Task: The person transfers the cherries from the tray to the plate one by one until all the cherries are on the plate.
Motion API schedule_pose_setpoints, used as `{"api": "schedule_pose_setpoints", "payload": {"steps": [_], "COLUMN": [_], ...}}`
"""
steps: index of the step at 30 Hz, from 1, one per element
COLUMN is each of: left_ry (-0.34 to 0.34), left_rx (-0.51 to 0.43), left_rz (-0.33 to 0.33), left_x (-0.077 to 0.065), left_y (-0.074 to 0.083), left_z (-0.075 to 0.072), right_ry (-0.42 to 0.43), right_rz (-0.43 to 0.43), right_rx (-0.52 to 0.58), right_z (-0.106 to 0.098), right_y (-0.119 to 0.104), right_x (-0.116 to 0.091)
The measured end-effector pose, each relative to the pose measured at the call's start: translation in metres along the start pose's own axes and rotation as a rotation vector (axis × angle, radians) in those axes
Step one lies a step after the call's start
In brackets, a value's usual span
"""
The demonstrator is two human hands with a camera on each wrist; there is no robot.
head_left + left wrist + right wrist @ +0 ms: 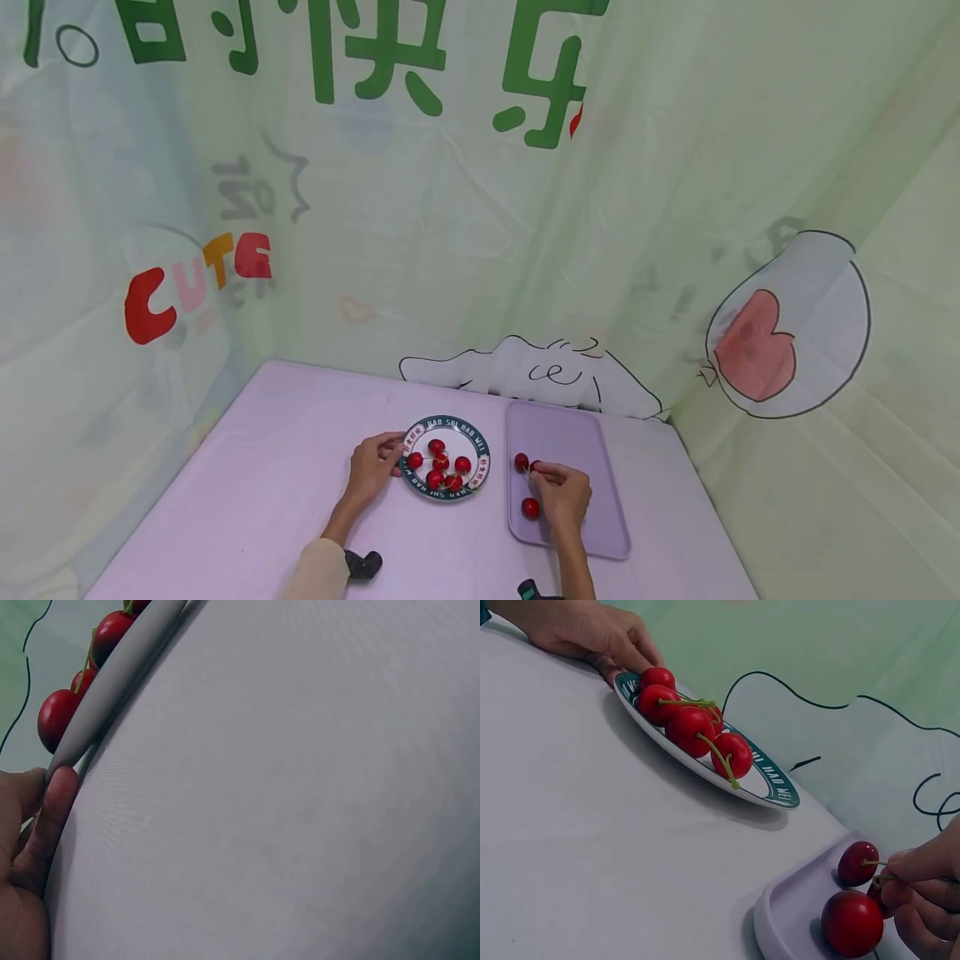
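My left hand (372, 468) holds the left rim of a round plate (482, 446) with a dark green lettered border. In the left wrist view, the thumb and a finger pinch that rim. Several red cherries (462, 465) with green stems lie on the plate. Over a shallow purple tray (566, 429), my right hand (564, 497) pinches a cherry stem (876, 863) between thumb and finger. The stem leads to a dark red cherry (858, 862) at the tray's left side. Another cherry (881, 900) is partly hidden by the fingers, and a larger one (852, 923) sits nearer.
Plate and tray stand apart on a pale tabletop (285, 467), plate left, tray right. A printed curtain (465, 225) hangs behind the table and along both sides. Black wrist devices (363, 565) are strapped on the arms.
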State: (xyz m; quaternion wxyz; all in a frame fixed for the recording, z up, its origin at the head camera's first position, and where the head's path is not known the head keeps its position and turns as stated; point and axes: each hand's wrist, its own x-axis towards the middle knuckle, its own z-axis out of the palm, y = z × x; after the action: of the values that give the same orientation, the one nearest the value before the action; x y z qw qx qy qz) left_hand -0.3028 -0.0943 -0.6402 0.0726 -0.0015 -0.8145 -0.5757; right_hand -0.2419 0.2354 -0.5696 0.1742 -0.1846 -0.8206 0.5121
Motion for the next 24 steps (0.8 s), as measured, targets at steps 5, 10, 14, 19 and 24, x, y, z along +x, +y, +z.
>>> {"api": "schedule_pose_setpoints", "payload": {"steps": [5, 10, 14, 19, 24], "left_ry": [0.002, 0.004, 0.009, 0.007, 0.001], "left_rx": [0.004, -0.006, -0.002, 0.012, -0.001], "left_rz": [0.006, 0.003, 0.004, 0.013, -0.003], "left_x": [-0.0002, -0.002, -0.0028, -0.002, -0.0025], "left_y": [0.0017, 0.0056, 0.0077, 0.0071, 0.0069], "left_z": [-0.0003, -0.0015, -0.0018, -0.0013, -0.0009], "right_ry": [0.0, 0.0, 0.008, 0.016, -0.005], "right_rz": [-0.01, -0.006, -0.016, -0.001, 0.047], "right_rx": [0.006, 0.008, 0.032, 0.085, 0.214], "right_z": [-0.0014, -0.002, -0.0007, 0.0021, 0.0021], "right_y": [-0.0027, -0.0019, -0.0009, -0.0035, -0.0108], "right_x": [-0.0005, -0.0005, 0.0007, 0.0006, -0.0022]}}
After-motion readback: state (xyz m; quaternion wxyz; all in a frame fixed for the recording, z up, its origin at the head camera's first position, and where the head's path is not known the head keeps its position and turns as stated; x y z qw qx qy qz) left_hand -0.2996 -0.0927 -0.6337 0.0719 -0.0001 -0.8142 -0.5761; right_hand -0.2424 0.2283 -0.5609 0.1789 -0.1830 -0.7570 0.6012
